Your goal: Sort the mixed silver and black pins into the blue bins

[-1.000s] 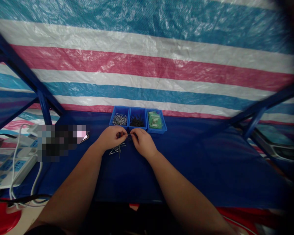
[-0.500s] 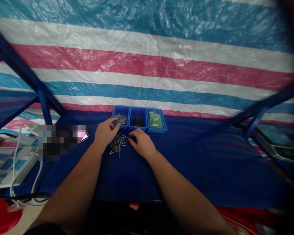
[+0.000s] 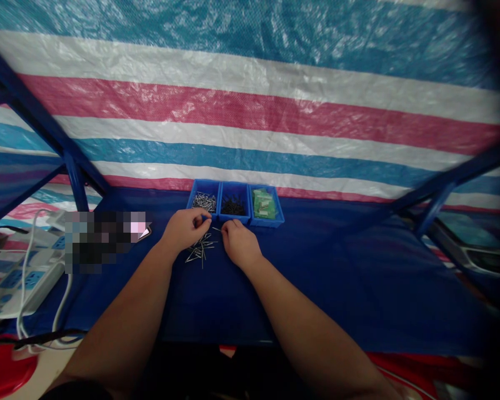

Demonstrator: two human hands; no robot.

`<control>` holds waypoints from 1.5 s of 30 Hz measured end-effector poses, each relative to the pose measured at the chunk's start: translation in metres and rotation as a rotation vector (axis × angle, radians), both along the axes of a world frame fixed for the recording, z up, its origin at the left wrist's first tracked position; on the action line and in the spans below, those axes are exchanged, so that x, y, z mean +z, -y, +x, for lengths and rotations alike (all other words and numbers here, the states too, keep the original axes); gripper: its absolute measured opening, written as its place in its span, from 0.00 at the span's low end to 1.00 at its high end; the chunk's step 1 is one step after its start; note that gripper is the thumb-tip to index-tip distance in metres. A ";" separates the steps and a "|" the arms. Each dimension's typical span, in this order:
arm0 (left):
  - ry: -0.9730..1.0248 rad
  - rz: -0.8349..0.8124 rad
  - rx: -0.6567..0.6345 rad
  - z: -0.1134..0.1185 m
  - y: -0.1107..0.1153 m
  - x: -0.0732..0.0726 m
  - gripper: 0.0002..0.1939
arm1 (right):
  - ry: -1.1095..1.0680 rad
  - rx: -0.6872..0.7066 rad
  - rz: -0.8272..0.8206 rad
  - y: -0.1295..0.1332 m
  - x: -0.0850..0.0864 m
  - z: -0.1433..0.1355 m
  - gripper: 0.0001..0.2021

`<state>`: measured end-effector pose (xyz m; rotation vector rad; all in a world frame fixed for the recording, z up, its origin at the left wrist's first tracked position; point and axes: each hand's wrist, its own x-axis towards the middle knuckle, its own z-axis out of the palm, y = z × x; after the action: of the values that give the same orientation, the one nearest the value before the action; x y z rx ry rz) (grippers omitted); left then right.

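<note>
My right hand point(image 3: 240, 243) is closed in a pinch on a thin metal pin point(image 3: 216, 228), whose free end points left toward my other hand. My left hand point(image 3: 184, 229) has thumb and fingertips pressed together near the front of the left blue bin point(image 3: 189, 201); anything between them is too small to make out. Below it, a loose pile of thin metal pins point(image 3: 200, 251) lies on the blue table point(image 3: 229, 303), partly covered by the hand. Small silver metal pieces point(image 3: 204, 201) fill the left bin.
A middle blue bin point(image 3: 235, 218) holds dark screw-like pieces, and a right blue bin point(image 3: 267, 223) holds green packets. At left are a phone point(image 3: 145, 232), partly blurred out, and white power strips point(image 3: 33, 283) with cables. Blue frame bars point(image 3: 75, 180) and a striped sheet point(image 3: 250, 105) stand behind.
My left hand has drawn back from the left bin, its fingers closing into a pinch. My right fingers have closed further around the pin.
</note>
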<state>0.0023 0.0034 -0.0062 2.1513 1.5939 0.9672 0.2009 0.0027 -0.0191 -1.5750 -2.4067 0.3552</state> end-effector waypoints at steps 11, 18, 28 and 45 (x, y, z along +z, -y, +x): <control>-0.028 0.034 -0.167 0.004 0.001 0.005 0.06 | -0.248 0.041 0.092 0.003 0.005 0.009 0.06; 0.097 0.150 0.281 -0.002 -0.003 0.000 0.13 | -0.286 0.184 0.058 0.006 0.008 0.013 0.07; -0.016 0.013 0.198 0.000 -0.003 -0.002 0.08 | -0.081 0.288 -0.024 0.011 0.009 0.001 0.07; -0.034 -0.024 -0.214 0.005 0.003 0.006 0.05 | -0.092 0.162 -0.042 0.006 0.011 0.007 0.06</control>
<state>0.0073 0.0008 -0.0003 2.2760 1.3474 0.8450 0.2082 -0.0034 -0.0082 -1.3524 -2.4767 0.5001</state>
